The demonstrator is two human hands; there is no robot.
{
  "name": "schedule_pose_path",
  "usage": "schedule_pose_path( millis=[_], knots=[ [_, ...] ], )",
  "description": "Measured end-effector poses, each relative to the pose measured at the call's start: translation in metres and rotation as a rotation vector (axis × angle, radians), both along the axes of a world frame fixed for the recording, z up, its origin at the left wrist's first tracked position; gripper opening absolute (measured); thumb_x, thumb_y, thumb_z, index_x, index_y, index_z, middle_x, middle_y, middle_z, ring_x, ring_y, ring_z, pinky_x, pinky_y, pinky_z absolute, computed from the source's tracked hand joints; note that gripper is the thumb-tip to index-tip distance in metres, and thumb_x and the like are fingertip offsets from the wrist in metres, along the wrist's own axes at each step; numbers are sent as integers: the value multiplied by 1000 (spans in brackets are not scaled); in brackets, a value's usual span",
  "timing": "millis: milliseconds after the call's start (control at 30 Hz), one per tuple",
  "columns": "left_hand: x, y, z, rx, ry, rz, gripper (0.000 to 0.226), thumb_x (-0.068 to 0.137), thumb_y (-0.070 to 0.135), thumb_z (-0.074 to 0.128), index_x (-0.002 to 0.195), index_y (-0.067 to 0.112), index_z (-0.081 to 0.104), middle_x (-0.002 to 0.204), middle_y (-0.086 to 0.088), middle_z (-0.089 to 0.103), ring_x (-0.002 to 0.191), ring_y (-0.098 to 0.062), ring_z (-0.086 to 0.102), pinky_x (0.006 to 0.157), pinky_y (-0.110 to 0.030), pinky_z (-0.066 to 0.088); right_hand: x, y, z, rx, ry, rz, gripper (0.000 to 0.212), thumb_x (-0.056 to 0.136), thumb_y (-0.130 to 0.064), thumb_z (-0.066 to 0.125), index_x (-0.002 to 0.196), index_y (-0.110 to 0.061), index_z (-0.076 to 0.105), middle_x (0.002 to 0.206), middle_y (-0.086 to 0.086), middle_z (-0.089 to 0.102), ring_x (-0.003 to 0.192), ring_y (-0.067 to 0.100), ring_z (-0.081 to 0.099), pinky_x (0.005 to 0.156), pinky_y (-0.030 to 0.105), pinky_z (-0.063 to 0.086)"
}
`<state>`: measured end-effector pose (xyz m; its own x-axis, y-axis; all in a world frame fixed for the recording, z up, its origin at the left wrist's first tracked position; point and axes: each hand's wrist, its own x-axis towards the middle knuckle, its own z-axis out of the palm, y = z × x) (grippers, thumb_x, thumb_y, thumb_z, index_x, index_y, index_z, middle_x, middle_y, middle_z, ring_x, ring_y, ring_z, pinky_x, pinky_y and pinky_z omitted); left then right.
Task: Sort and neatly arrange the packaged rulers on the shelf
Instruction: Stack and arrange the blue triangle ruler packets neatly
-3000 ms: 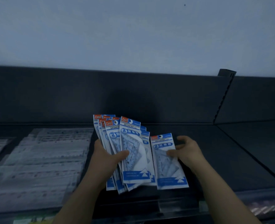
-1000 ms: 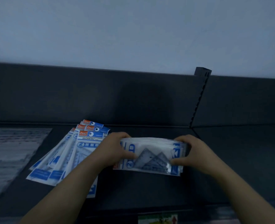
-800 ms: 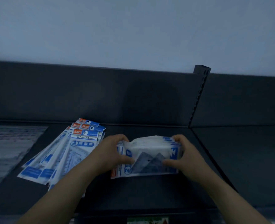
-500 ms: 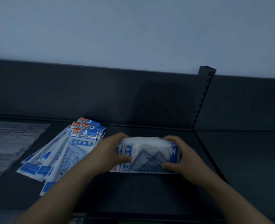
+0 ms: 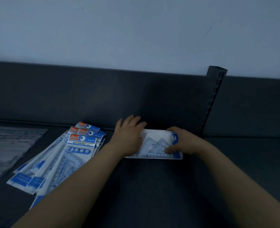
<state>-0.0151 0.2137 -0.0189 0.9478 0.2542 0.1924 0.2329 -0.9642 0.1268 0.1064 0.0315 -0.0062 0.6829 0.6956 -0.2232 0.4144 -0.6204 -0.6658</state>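
A small bundle of packaged set squares (image 5: 157,145) lies sideways on the dark shelf (image 5: 152,186), near its back panel. My left hand (image 5: 127,137) rests on the bundle's left end with its fingers straight and spread. My right hand (image 5: 183,142) grips the right end, thumb on top and fingers curled round the edge. To the left, several blue-and-white "GEOMETRIC" ruler packs (image 5: 62,157) lie fanned out on the shelf, partly under my left forearm.
At the far left lies a sheet of pale packaged rulers (image 5: 6,148). A slotted upright post (image 5: 213,99) stands behind the bundle on the right. The shelf's back panel (image 5: 86,96) rises under a pale wall.
The bundle has moved back toward the rear panel and now lies flatter. My left hand has let go of its end, and its fingers have straightened over it.
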Motion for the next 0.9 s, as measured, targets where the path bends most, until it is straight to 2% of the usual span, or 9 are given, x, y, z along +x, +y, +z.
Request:
schedule_pose_path(
  millis=[67,167,233,300,367,467,567,667,900],
  knots=[
    [3,-4,-8,-53,109,-46,54,101,44,26,151,27,20,160,5,15,148,-18,4,118,-50,1,-1,3,4,-150,-58,41,70,64,-28,86,123,-24,47,120,1,54,101,16,58,90,35,53],
    [2,-8,-23,-106,217,-46,60,100,53,16,153,27,7,161,5,7,148,-17,0,117,-53,-5,-2,10,3,-234,-197,70,92,73,-46,75,147,-21,26,150,1,22,134,23,31,111,36,33],
    [1,-10,-29,-116,201,-45,60,100,53,15,154,27,3,162,5,5,148,-16,-1,117,-54,-6,-6,17,-5,-171,-309,90,78,90,-46,55,152,-18,16,158,1,11,145,21,12,118,35,15],
    [-1,-12,-31,-107,190,-43,61,100,52,13,154,25,1,162,4,4,148,-16,-2,117,-54,-7,-13,19,-21,-193,-459,125,59,100,-43,32,151,-18,15,159,1,15,146,17,9,119,35,4],
    [-2,-16,-30,-95,189,-40,63,100,52,13,154,23,0,162,3,2,148,-16,-4,117,-54,-8,-21,15,-36,-177,-486,125,55,102,-43,19,152,-20,12,158,-2,17,145,13,12,118,35,1],
    [-9,-21,-31,-81,220,-39,65,100,53,11,154,20,-4,162,2,-5,148,-16,-10,116,-54,-11,-29,7,-44,-214,-542,124,59,101,-45,14,153,-20,3,160,-1,9,146,11,7,119,38,-2],
    [-21,-28,-32,-31,271,-37,67,99,55,9,153,20,-8,162,1,-12,147,-16,-16,115,-55,-14,-40,2,-44,-300,-613,141,63,100,-47,13,153,-16,-4,161,2,-5,147,11,-6,119,39,-7],
    [-32,-32,-32,12,288,-44,69,98,57,9,153,20,-8,161,0,-14,147,-18,-17,115,-56,-14,-57,-4,-43,-333,-584,137,65,100,-48,12,152,-14,-7,160,2,-12,146,11,-12,119,37,-10],
    [-57,-47,-31,-7,309,-16,72,96,60,10,153,20,-8,161,1,-13,147,-17,-17,114,-55,-16,-83,-14,-42,-321,-559,177,64,101,-47,13,152,-16,-9,160,1,-15,146,10,-15,119,35,-10]
  ],
)
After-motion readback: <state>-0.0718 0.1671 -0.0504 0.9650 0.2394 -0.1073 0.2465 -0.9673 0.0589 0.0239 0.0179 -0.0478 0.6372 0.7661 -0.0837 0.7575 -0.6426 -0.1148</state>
